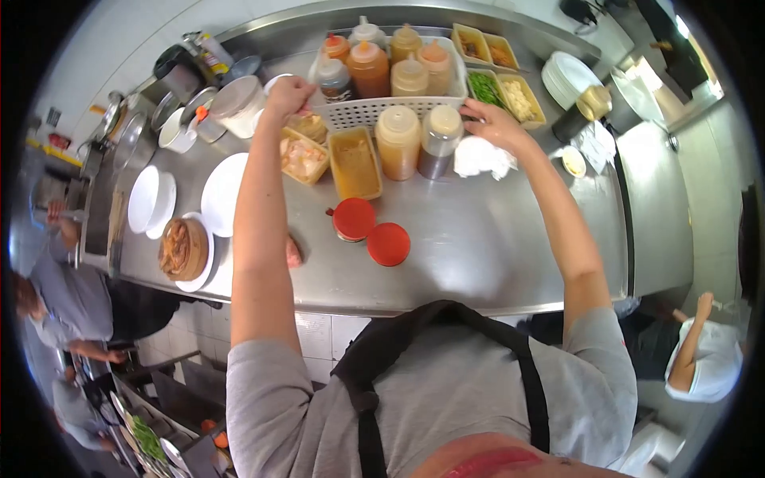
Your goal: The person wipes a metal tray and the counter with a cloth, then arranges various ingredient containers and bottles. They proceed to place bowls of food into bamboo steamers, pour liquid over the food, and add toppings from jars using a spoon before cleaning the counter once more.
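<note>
A white perforated basket (382,114) full of several squeeze bottles (370,68) stands toward the back of the steel counter. At its left end, my left hand (291,97) is closed on the rim, its fingertips partly hidden. My right hand (490,121) grips the basket's right corner with bent fingers. In front of the basket stand a yellowish squeeze bottle (398,143) and a dark-filled one (439,142). A crumpled white cloth (484,158) lies below my right hand. Near my left wrist are a tub of pale pink food (303,157) and a tub of brownish sauce (355,163).
Two red-lidded containers (388,244) sit mid-counter. White plates (225,195) and a round brown basket of food (183,248) are at left. Tubs of chopped greens (484,89) and stacked plates (567,80) stand back right. Other people work at left and right (705,358).
</note>
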Action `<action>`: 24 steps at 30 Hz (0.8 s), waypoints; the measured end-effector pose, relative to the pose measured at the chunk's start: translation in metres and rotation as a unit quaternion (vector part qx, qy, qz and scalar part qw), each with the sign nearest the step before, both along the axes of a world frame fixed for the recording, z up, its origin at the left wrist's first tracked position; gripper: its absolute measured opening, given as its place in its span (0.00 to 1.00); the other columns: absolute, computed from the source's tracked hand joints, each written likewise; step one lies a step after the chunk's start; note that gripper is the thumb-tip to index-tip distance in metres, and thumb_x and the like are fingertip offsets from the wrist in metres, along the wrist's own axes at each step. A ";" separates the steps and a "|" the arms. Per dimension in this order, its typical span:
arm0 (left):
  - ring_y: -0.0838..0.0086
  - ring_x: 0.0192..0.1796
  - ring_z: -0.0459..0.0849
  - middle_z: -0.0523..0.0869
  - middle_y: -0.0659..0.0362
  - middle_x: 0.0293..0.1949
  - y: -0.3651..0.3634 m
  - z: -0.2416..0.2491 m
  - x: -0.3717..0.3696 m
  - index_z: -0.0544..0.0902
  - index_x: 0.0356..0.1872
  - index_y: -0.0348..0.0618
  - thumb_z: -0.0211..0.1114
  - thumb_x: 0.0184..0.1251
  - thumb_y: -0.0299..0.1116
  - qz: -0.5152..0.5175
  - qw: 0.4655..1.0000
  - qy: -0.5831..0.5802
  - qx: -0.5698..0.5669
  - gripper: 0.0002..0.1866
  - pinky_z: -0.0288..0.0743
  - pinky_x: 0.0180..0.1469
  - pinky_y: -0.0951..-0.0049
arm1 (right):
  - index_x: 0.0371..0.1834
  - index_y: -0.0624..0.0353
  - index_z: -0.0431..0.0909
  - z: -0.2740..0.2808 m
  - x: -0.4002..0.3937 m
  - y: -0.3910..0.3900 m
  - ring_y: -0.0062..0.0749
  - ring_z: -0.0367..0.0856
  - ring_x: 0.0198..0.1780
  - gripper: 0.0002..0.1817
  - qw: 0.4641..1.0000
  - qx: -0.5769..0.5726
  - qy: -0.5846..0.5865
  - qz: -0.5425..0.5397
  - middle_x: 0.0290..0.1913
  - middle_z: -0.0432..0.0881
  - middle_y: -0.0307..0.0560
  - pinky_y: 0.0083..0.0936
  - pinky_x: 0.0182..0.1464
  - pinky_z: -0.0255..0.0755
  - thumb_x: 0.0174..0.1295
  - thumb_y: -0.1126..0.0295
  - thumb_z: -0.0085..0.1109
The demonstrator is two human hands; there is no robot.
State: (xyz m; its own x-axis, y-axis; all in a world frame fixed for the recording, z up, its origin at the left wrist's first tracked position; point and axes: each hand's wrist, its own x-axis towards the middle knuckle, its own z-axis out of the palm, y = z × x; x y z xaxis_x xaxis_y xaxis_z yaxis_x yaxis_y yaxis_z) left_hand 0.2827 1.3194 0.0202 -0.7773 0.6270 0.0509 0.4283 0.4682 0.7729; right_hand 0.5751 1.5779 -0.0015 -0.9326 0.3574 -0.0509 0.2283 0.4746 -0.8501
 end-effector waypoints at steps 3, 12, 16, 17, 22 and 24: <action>0.79 0.13 0.73 0.76 0.60 0.13 0.000 -0.004 -0.013 0.79 0.19 0.37 0.62 0.54 0.34 -0.001 1.000 0.022 -0.004 0.11 0.67 0.15 0.76 | 0.67 0.58 0.53 -0.008 -0.002 0.009 0.34 0.70 0.58 0.33 0.996 0.052 0.015 0.076 0.61 0.68 0.50 0.24 0.54 0.66 0.55 0.74 0.51; 0.74 0.17 0.77 0.79 0.57 0.18 -0.009 0.000 -0.020 0.79 0.25 0.37 0.63 0.54 0.32 0.027 0.999 -0.036 -0.019 0.08 0.71 0.19 0.73 | 0.67 0.47 0.54 0.011 0.023 -0.020 0.39 0.73 0.54 0.44 0.984 0.090 -0.129 0.081 0.58 0.69 0.57 0.31 0.52 0.68 0.43 0.69 0.64; 0.57 0.41 0.80 0.82 0.52 0.34 0.006 0.054 0.055 0.79 0.40 0.43 0.65 0.50 0.39 0.094 0.886 0.453 -0.036 0.16 0.73 0.42 0.64 | 0.62 0.54 0.61 -0.008 0.024 -0.046 0.41 0.72 0.55 0.46 0.997 0.048 -0.011 0.052 0.56 0.71 0.55 0.30 0.54 0.66 0.34 0.62 0.72; 0.57 0.40 0.80 0.82 0.52 0.35 0.014 0.066 0.085 0.79 0.42 0.43 0.66 0.49 0.40 0.015 0.899 0.437 0.007 0.19 0.74 0.41 0.63 | 0.60 0.55 0.64 -0.014 0.021 -0.053 0.43 0.74 0.51 0.44 0.997 0.066 0.037 0.015 0.52 0.74 0.55 0.32 0.51 0.68 0.34 0.59 0.72; 0.57 0.39 0.81 0.81 0.49 0.37 0.033 0.066 0.170 0.75 0.49 0.45 0.71 0.39 0.42 -0.241 0.892 0.355 -0.141 0.30 0.75 0.40 0.63 | 0.52 0.56 0.71 -0.016 0.028 -0.069 0.44 0.77 0.46 0.37 0.982 0.014 0.179 -0.053 0.46 0.78 0.54 0.30 0.48 0.69 0.34 0.57 0.73; 0.57 0.38 0.81 0.81 0.48 0.36 0.039 0.057 0.177 0.73 0.49 0.45 0.72 0.37 0.42 -0.262 0.858 0.397 -0.193 0.32 0.75 0.39 0.62 | 0.52 0.56 0.71 -0.023 0.041 -0.063 0.42 0.77 0.46 0.37 0.983 0.041 0.164 -0.071 0.46 0.78 0.53 0.30 0.48 0.69 0.34 0.59 0.72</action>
